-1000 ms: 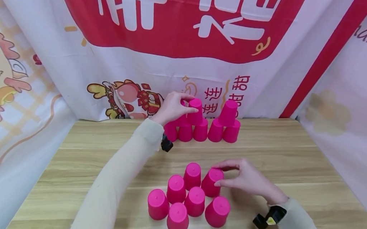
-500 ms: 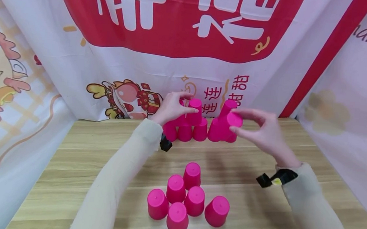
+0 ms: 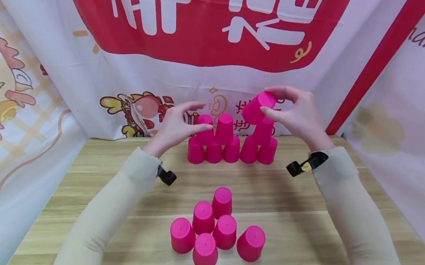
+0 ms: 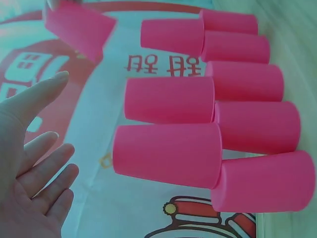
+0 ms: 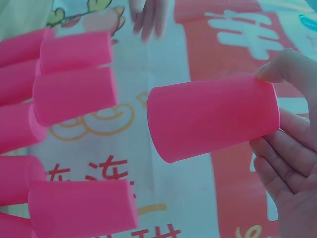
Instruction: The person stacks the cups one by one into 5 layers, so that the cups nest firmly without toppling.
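My right hand [image 3: 298,114] pinches a pink plastic cup [image 3: 255,109] near its closed end. This cup hangs tilted in the air just above the stack's right upper cup [image 3: 263,133]; the right wrist view shows daylight between the held cup [image 5: 213,119] and the stacked ones. At the back of the table, a bottom row of several upturned pink cups [image 3: 214,152] carries three more. Two of those, the left upper cup [image 3: 204,135] and the middle one [image 3: 225,129], stand side by side. My left hand [image 4: 29,163], fingers loosely extended and empty, is apart from them.
Several more upturned pink cups [image 3: 204,251] stand nearer on the wooden table [image 3: 110,191], one [image 3: 251,243] a little to the right. A printed white and red cloth [image 3: 205,32] hangs right behind the stack. Cloth walls [image 3: 396,134] border both sides.
The right hand took a cup from the front group, carried it back, then raised it over the stack's right side. The left hand let go of the upper cups and drew back leftward.
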`<state>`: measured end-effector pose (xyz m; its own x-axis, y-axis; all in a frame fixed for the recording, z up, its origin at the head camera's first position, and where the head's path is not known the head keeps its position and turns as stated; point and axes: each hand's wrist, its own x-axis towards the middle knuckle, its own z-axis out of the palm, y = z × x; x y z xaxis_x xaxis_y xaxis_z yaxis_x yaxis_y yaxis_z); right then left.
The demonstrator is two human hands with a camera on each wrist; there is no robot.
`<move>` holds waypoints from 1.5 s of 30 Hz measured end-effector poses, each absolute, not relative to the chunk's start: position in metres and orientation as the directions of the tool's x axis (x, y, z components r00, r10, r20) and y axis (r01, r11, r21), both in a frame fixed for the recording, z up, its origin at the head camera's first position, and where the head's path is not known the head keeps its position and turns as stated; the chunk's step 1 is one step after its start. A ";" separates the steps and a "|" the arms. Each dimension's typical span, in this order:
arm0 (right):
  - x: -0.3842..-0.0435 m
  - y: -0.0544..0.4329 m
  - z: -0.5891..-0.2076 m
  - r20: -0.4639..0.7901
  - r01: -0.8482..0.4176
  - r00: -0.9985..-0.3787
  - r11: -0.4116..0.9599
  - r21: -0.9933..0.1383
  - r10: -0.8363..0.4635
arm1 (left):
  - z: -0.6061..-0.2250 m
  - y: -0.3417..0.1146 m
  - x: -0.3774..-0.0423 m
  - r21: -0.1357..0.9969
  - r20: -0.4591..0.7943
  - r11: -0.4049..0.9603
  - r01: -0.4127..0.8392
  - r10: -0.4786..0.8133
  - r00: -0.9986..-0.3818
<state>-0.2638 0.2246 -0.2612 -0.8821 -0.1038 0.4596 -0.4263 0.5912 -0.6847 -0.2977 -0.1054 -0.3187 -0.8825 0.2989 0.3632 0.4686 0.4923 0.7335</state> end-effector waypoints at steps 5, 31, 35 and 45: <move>-0.287 0.219 -0.269 0.369 -0.372 -0.919 0.620 -0.691 -0.140 | -0.327 -0.118 -0.269 0.733 0.370 0.475 0.487 0.322 -0.872; -0.329 0.204 -0.321 0.194 -0.325 -0.945 0.708 -0.627 -0.262 | -0.388 -0.166 -0.136 0.796 0.107 0.487 0.360 0.472 -0.875; -0.330 0.203 -0.321 0.186 -0.317 -0.948 0.717 -0.621 -0.258 | -0.392 -0.172 -0.131 0.791 0.074 0.486 0.372 0.528 -0.846; -0.332 0.203 -0.323 0.177 -0.315 -0.948 0.730 -0.607 -0.263 | -0.403 -0.177 -0.127 0.816 -0.008 0.478 0.326 0.573 -0.819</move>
